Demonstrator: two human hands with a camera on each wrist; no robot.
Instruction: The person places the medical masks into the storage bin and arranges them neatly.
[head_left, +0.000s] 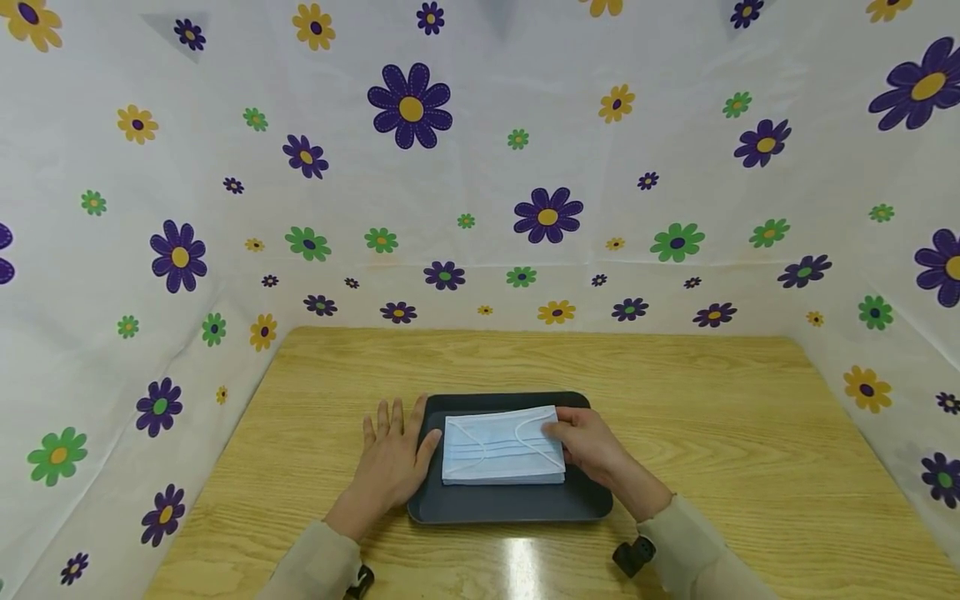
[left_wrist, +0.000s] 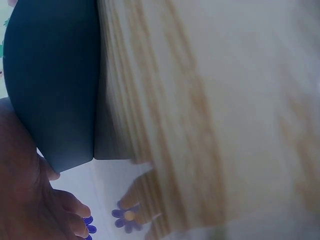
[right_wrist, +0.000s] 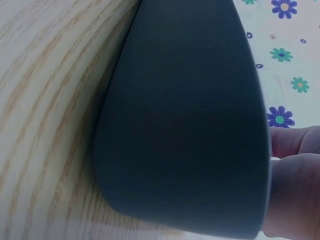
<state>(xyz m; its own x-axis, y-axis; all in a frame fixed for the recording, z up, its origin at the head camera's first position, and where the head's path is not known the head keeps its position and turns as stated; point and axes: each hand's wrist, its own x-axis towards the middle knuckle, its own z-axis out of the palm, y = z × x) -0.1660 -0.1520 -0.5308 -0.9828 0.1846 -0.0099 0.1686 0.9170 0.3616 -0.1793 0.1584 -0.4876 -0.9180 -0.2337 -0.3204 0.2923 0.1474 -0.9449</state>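
A dark grey tray (head_left: 510, 505) lies on the wooden table, with a small stack of light blue disposable face masks (head_left: 495, 446) in it. White ear loops cross the top mask. At the stack's right end my right hand (head_left: 596, 446) pinches the mask, thumb on top and fingers behind the edge; how many masks it grips, I cannot tell. My left hand (head_left: 392, 462) rests at the tray's left rim, its fingers straight and spread and its thumb over the rim. Both wrist views mostly show the tray's outer wall (left_wrist: 55, 85), with part of each hand beside it.
The wooden table (head_left: 712, 433) extends around the tray on every side. White cloth walls (head_left: 480, 167) with purple, green and yellow flowers stand behind it and to both sides. A dark wrist camera (head_left: 633, 556) hangs below the right sleeve.
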